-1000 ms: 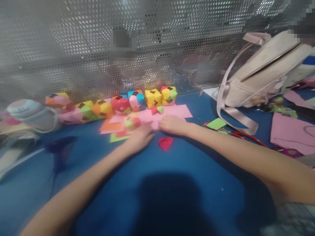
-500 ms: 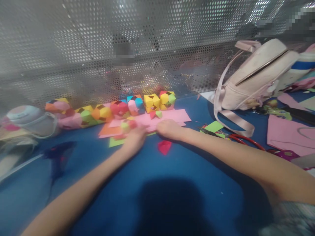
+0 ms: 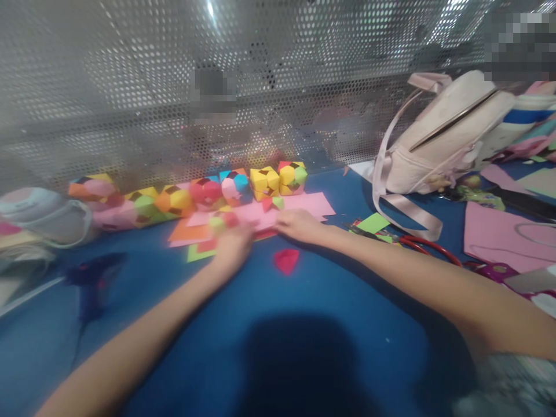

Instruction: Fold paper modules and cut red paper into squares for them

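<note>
A stack of coloured paper sheets [image 3: 310, 204], pink on top with orange, red and green beneath, lies on the blue surface. My left hand [image 3: 234, 246] is at the near edge of the stack, its fingers smeared by motion. My right hand [image 3: 299, 226] has its fingers curled together on the same edge, closed on the paper. A red sheet edge [image 3: 264, 234] shows between the hands. On the stack sit a small red-and-green folded piece [image 3: 273, 203] and another, blurred folded piece [image 3: 223, 221]. A folded red paper piece [image 3: 286, 261] lies just in front.
Folded paper cubes [image 3: 264, 183] stand in a row before a perforated metal panel [image 3: 304, 127]. At left are a dark glue gun [image 3: 93, 284] and a pale rounded object [image 3: 47, 214]. On the right are a backpack [image 3: 443, 133], red-handled scissors [image 3: 430, 246] and pink paper [image 3: 499, 237].
The view has shifted slightly, so most things appear further left. Between my hands, a red sheet edge now shows more clearly. Both hands remain at the stack.
</note>
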{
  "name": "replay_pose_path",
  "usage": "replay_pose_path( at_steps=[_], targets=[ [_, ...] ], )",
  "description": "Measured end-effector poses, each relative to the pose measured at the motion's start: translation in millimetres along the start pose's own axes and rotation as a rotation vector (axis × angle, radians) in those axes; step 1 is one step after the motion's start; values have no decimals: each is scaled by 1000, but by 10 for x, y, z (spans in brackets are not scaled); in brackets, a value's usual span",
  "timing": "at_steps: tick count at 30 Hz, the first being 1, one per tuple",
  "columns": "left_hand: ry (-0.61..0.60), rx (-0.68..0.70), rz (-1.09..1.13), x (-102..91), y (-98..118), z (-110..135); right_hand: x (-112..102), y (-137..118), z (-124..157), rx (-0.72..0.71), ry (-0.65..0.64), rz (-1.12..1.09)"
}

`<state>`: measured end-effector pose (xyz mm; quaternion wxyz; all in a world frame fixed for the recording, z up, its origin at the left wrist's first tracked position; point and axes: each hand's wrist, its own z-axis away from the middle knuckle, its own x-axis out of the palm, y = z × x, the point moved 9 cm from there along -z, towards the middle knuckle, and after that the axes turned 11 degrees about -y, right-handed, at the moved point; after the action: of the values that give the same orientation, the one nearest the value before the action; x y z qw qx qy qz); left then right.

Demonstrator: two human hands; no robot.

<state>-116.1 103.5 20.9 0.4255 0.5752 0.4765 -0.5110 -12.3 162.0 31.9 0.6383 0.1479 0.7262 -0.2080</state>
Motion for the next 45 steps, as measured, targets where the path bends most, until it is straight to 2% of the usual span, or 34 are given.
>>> replay_pose_path(
  at_steps=[7, 13, 19, 26, 30, 37, 40, 45],
  targets=[
    [16, -17, -59, -17, 23, 30, 32, -109, -6, -47, -42, 16],
    [70, 94, -79, -93, 174, 94, 81, -127, -23, -51, -55, 17],
    [1, 281, -67, -31, 469, 192, 27, -82, -71, -36, -41, -38],
    [32, 308, -37, -22, 595, 155, -43, -6, -71, -13, -20, -110],
    [61, 351, -44, -109, 576, 200, -23, -3, -58, -26, -29, -113],
    [153, 365, -114, -419, 369, 177, 33, -104, -24, -72, 7, -54],
    [136, 394, -152, -396, 358, 122, 48, -148, -9, -93, 33, -12],
    [98, 367, -206, -243, 319, 74, 38, -171, -3, -130, 94, 61]
  ],
)
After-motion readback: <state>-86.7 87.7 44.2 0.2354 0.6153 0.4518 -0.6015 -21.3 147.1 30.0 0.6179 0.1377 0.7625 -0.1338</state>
